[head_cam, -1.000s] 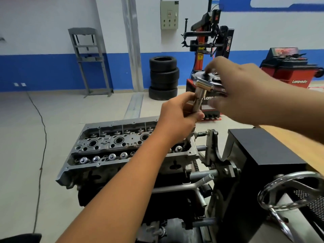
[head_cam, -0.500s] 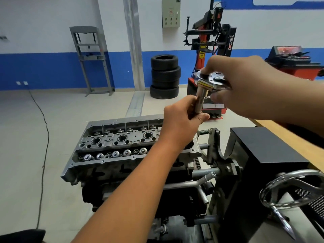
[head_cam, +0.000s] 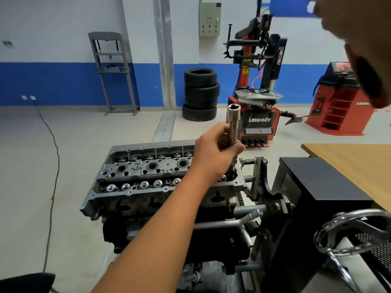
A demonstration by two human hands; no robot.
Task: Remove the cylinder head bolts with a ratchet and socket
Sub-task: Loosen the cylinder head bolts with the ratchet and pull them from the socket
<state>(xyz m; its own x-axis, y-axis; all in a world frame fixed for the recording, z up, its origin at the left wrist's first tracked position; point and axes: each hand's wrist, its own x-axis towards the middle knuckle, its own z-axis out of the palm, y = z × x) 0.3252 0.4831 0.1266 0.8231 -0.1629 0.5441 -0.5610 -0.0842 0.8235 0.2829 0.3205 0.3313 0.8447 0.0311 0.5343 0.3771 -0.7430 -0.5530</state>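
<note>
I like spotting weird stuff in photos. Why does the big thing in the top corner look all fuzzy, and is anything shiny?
Head view: the right hand sits very close to the lens, so it is blurred and cut off by the frame; the left hand and its socket look sharp. Head view: the socket and the wheel catch bright glints.

"Lanpody" stands in white letters on the dark front panel of the tire changer (head_cam: 256,121). Its black column reads "Power" vertically. The red balancer (head_cam: 342,106) at right carries partly cut-off white lettering, seemingly the same brand.
</note>
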